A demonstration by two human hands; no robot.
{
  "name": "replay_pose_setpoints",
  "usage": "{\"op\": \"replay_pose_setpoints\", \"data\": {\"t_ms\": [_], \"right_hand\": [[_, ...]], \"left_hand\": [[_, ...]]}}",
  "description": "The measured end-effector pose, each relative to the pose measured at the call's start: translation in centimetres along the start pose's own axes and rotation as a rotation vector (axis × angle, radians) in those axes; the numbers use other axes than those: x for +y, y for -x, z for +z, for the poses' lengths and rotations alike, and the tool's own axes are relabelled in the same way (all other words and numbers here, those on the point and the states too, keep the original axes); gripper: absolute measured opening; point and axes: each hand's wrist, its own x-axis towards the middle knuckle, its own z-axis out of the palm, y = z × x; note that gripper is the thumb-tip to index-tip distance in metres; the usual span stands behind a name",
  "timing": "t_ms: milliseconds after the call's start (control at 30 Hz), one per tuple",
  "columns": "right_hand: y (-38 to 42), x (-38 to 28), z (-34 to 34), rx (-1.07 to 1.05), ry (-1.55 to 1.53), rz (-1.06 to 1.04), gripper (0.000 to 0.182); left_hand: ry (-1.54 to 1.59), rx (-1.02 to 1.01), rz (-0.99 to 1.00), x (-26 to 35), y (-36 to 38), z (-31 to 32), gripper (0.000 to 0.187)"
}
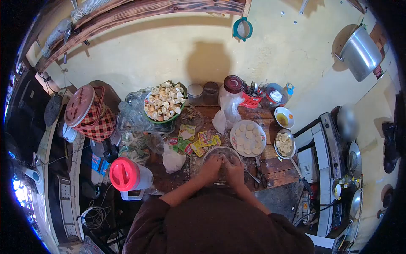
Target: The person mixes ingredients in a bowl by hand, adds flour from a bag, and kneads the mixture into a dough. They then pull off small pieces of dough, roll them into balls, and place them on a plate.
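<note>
Both my hands meet over a wide, shallow bowl (216,149) at the table's front. My left hand (212,167) is closed, its fingertips pointing inward over the bowl. Beside it, my right hand (233,170) is curled too, and the fingertips of both come together. Whatever they hold is hidden and too small to make out. Just beyond the bowl, a white plate (263,146) carries several small, round, pale dough-like pieces. A spoon (253,178) lies by the bowl's right side, with a dark-handled tool (263,178) next to it.
Yellow and green packets (206,139) and a white plastic bag (173,160) lie left of the bowl. Further left stands a red-lidded container (130,174). Behind are a heaped basin (164,101) and jars (211,92). A bowl of pale pieces (285,144) sits right.
</note>
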Motion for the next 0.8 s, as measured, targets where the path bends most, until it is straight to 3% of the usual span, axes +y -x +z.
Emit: {"op": "replay_pose_setpoints", "data": {"t_ms": [67, 100, 167, 200, 267, 367, 500, 567, 600, 667, 700, 767, 800], "right_hand": [[0.0, 0.8, 1.9, 0.207, 0.145, -0.149, 0.061], [0.2, 1.0, 2.4, 0.207, 0.146, -0.143, 0.061], [0.2, 1.5, 3.4, -0.019, 0.260, -0.162, 0.069], [0.0, 1.6, 3.5, -0.015, 0.260, -0.157, 0.069], [-0.2, 1.5, 3.9, -0.207, 0.344, -0.129, 0.071], [-1.5, 0.0, 1.4, -0.371, 0.337, -0.119, 0.069], [-4.2, -0.8, -3.9, -0.390, 0.200, -0.025, 0.066], [-3.9, -0.3, -5.5, -0.130, -0.082, 0.006, 0.062], [-3.7, 0.6, -5.0, -0.135, -0.083, 0.005, 0.062], [-3.2, 2.6, -2.7, 0.196, -0.307, -0.120, 0.062], [-2.7, 2.8, -1.8, 0.202, -0.306, -0.121, 0.062], [-1.4, 2.8, 0.2, 0.331, -0.248, 0.139, 0.063], [-0.9, 3.1, 1.3, 0.334, -0.243, 0.143, 0.063]], "left_hand": [[0.019, -0.052, -0.002, -0.6, 0.3, 1.8, 0.058], [0.022, -0.056, 0.003, -0.6, 0.2, 1.9, 0.058], [0.059, 0.013, -0.005, -0.6, 0.0, 1.9, 0.061], [0.059, 0.011, 0.001, -0.3, -0.5, 1.3, 0.061], [0.108, -0.136, -0.220, 0.5, -0.8, 0.1, 0.056], [0.158, -0.032, -0.155, 0.7, -0.2, -1.0, 0.049], [0.109, 0.015, -0.185, -0.4, 0.2, -1.0, 0.044], [0.179, -0.016, -0.230, -0.7, 0.6, -0.8, 0.045], [0.181, -0.017, -0.235, -1.1, 0.7, -0.1, 0.045], [0.116, 0.000, -0.086, -1.9, 0.5, 2.0, 0.045], [0.114, 0.002, -0.081, -1.7, 0.4, 2.4, 0.045], [-0.098, -0.023, 0.030, -1.0, 0.1, 3.5, 0.047], [-0.094, -0.022, 0.035, -0.6, -0.1, 4.3, 0.047]]}}
